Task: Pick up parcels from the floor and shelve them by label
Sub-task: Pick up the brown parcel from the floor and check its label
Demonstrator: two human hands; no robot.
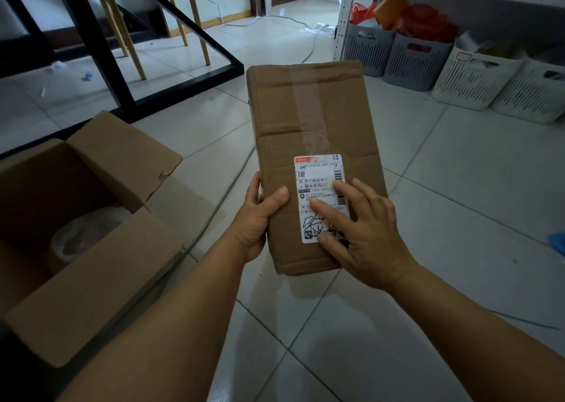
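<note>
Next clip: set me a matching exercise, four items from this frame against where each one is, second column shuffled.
Items:
1. parcel
2. shipping label
3. open carton
4. slotted baskets

Places:
A. under the shelf, far right
B. on the floor, left
C. held up in the left hand
D. under the right hand fingers

Pairs: 1-C, 2-D, 3-B, 4-A

One head-worn wide-angle view, looking forward and down over both forearms. It sits close above the parcel (312, 157), with tiled floor (443, 218) spreading beyond to the baskets (415, 62) at far right, edges bowed by the lens.
</note>
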